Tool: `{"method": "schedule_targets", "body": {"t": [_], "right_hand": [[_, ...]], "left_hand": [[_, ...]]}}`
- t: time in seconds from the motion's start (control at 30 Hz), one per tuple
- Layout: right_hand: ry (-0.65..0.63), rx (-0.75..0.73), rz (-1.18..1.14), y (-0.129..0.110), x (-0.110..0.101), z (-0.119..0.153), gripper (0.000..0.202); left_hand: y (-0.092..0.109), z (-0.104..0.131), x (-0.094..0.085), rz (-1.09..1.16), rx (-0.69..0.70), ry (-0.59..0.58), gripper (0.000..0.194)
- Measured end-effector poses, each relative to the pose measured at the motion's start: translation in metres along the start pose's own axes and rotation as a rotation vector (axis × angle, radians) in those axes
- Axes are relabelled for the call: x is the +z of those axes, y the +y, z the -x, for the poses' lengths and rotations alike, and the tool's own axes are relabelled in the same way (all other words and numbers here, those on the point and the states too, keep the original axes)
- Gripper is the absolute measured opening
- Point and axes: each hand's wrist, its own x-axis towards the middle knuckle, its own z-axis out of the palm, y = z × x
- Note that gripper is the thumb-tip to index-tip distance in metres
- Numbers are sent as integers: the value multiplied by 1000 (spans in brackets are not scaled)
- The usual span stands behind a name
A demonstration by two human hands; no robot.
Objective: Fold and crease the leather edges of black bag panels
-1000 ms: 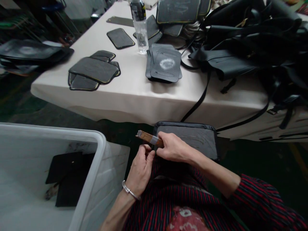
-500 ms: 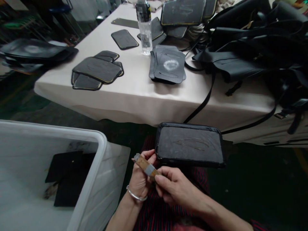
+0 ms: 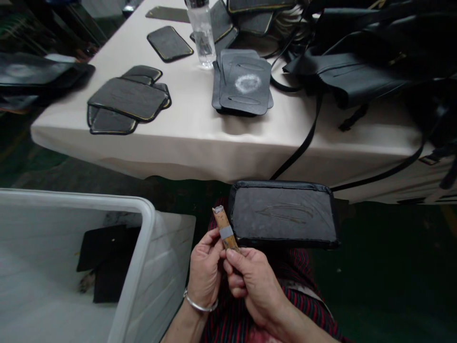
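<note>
A short tan stick (image 3: 223, 224) with a grey band round its middle points up and slightly left. My right hand (image 3: 253, 281) pinches its lower end between thumb and fingers. My left hand (image 3: 206, 267), with a silver bangle at the wrist, is beside the stick's lower half with its fingers curled together; what they grip, if anything, is hidden. Just right of the stick, a black rectangular piece (image 3: 282, 214) with a raised rim and curved marks on its dark grey face lies over my lap.
A white bin (image 3: 152, 228) with black pieces inside stands at the left. On the pale table (image 3: 193, 152) are stacked dark panels (image 3: 128, 97), grey cards (image 3: 246, 83), a clear bottle (image 3: 203, 40) and black bags (image 3: 350, 71) with straps hanging over the edge.
The stick has turned more upright, and its tip has moved up and right. My left fingers have moved down from the black piece's corner. The view has shifted, bringing the table items higher and leftward.
</note>
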Motion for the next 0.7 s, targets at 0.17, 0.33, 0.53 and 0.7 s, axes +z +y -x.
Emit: {"method": "schedule_targets", "body": {"t": [0.17,0.33,0.53,0.7], "right_hand": [[18,-5,-50,-1,-4,0,27],[49,-34,-48,-2,-8,1,30],[170,-88,7,5,-8,-2,42],[316,-206,24,11,-11,-8,52]], "left_hand": [[-12,1,-3,-213,140,95,34],[-18,-3,-11,-627,464,117,24],[-10,-3,-12,-912,725,60,28],[-3,-3,-10,-928,777,47,29]]}}
